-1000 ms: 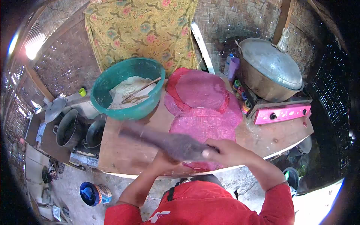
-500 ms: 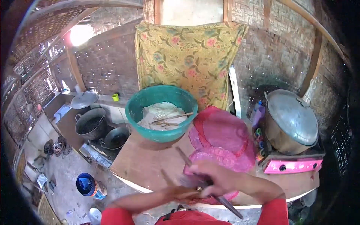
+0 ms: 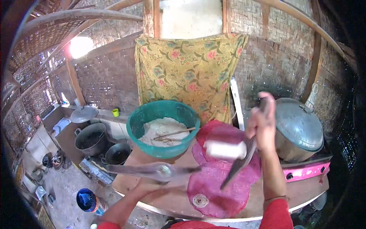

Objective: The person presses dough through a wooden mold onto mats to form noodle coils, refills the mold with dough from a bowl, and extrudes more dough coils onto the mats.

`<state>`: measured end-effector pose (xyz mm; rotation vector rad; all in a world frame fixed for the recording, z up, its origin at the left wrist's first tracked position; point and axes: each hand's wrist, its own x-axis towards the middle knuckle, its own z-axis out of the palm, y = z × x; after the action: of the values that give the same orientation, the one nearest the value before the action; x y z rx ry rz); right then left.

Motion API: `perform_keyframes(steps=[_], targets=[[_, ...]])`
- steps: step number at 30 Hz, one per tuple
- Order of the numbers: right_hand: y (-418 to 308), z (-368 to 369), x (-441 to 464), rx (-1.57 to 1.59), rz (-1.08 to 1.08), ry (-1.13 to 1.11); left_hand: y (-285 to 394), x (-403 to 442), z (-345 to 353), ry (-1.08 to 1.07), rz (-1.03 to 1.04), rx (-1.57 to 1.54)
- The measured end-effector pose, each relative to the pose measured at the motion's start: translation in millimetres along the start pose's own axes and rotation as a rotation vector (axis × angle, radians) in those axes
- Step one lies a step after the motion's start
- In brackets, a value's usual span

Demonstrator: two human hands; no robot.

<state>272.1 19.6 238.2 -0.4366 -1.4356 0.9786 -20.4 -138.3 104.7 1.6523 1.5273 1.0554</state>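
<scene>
My right hand (image 3: 263, 128) is raised beside the large pot, closed around the dark wooden plunger bar (image 3: 239, 168) of a hand press. A white, dough-coated cylinder (image 3: 225, 150) points left from that bar, blurred by motion. Lower on the left, my left hand (image 3: 150, 186) grips the press's other wooden bar (image 3: 137, 171), which has a round, whitish cup (image 3: 164, 170) at its middle. A coil of pale strands (image 3: 201, 200) lies on the near part of the pink woven mats (image 3: 217, 187). Behind the left bar stands a green basin (image 3: 164, 152) with white dough (image 3: 162, 128) and sticks in it.
On the right a big lidded pot (image 3: 299, 124) sits on a pink stove (image 3: 305, 173). The wooden table (image 3: 171, 204) has a curved front edge. To the left are dark pans (image 3: 91, 139) and, on the floor, a blue bucket (image 3: 87, 200).
My hands have moved apart, each with one half of the press. The right half has risen up and right; the left half moved left. The coil on the mat is now uncovered.
</scene>
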Motion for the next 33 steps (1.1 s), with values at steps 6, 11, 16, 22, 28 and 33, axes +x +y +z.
perform_keyframes(steps=[6,11,16,22,28,33], targets=[[84,114,49,0.622,-0.135,0.609,-34,49,-56,0.425,0.422,-0.854],[200,225,62,0.434,0.498,-0.058,23,53,-164,0.992,1.042,-0.724],[317,190,55,-1.747,0.087,-0.896,-48,-4,-235,1.006,0.72,-0.521],[297,233,97,-1.624,-0.096,-1.112,-162,7,-219,0.946,0.189,-0.496],[349,298,142,-1.604,-0.277,-1.127,-162,46,-206,0.774,-0.154,-0.284],[399,332,139,-1.604,-0.385,-1.407,-160,69,-217,0.893,0.24,0.307]])
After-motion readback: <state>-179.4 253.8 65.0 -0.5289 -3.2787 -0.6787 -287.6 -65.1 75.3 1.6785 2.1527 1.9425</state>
